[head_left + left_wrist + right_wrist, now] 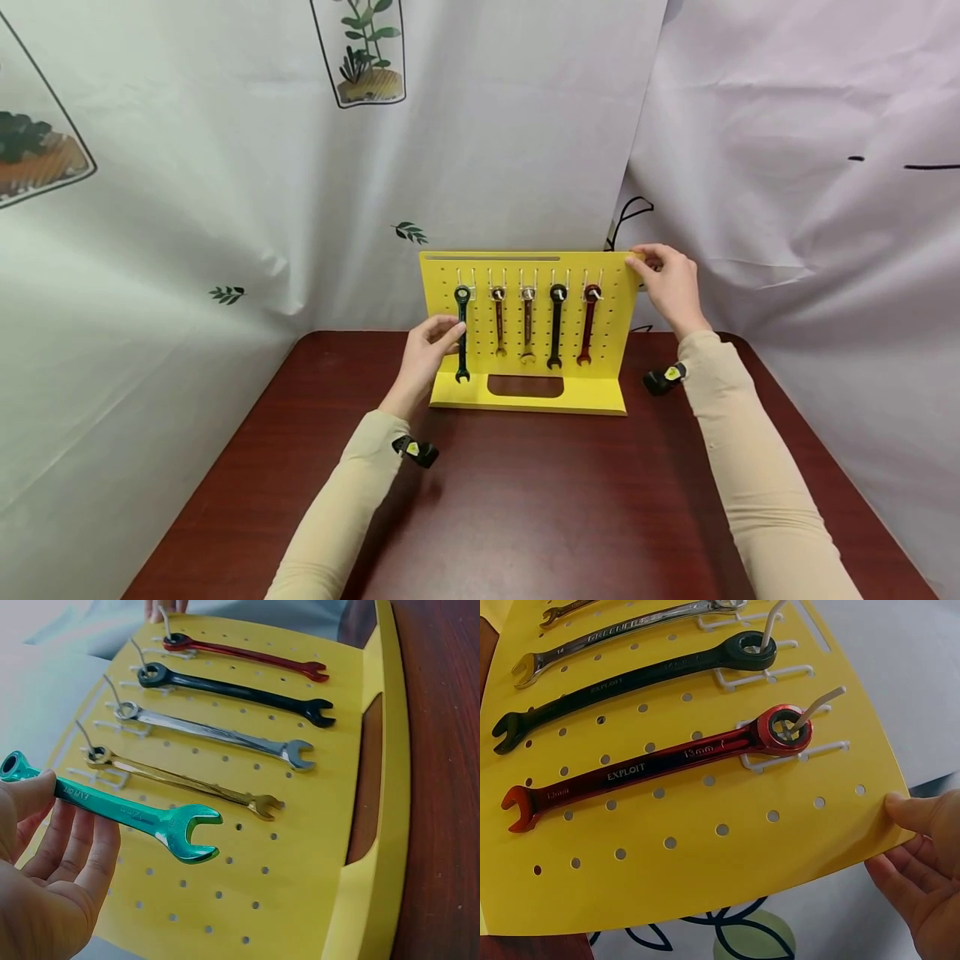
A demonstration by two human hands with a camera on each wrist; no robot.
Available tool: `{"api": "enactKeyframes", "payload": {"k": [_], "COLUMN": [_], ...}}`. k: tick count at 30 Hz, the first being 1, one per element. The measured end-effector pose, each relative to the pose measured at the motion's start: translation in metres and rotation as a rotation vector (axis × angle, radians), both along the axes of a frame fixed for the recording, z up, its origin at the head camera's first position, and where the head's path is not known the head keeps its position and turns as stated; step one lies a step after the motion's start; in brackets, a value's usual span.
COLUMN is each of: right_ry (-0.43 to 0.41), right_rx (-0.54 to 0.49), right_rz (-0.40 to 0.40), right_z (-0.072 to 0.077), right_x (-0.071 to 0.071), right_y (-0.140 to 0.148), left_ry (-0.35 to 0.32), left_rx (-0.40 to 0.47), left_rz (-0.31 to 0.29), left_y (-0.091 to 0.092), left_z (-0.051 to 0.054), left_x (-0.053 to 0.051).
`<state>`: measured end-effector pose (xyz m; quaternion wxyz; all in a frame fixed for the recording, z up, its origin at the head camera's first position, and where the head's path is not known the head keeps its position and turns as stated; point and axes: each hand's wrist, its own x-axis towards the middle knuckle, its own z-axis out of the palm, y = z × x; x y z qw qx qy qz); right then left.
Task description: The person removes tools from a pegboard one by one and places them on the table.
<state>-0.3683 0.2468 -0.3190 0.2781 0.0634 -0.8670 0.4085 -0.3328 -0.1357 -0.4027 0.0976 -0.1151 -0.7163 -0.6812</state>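
My left hand point(426, 354) pinches a green combination wrench point(131, 814) by its shank, thumb in front and fingers behind. The wrench hangs upright at the left of a yellow pegboard stand point(525, 400), ring end up. Whether its ring is on the leftmost hook cannot be told. With thumb and fingers, my right hand point(672, 287) grips the board's upper right corner. Hanging by their rings on white hooks are a gold wrench point(180, 780), a silver wrench point(214, 733), a black wrench point(232, 690) and a red wrench point(645, 772).
The stand is on a dark red-brown table point(517, 492), near its back edge. White cloth point(517, 150) printed with plants hangs behind and at the sides. An oblong opening point(525, 386) runs through the lower part of the stand.
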Motion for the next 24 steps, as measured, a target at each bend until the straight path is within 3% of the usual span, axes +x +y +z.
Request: {"api": "enactKeyframes", "payload": {"k": [12,24], "right_ry": [-0.004,-0.006], "right_rx": [-0.005,0.010], "right_rz": [0.006,0.012], "right_z": [0.000,-0.001], "right_x": [-0.001,-0.001], "right_y": [0.001,0.004], "left_ry": [0.045,0.018], "left_rx": [-0.037,-0.068], "left_rz": [-0.003,0.042], "left_y": [-0.010,-0.033], "left_z": [0.022,0.030], "left_x": [0.016,0.030]}}
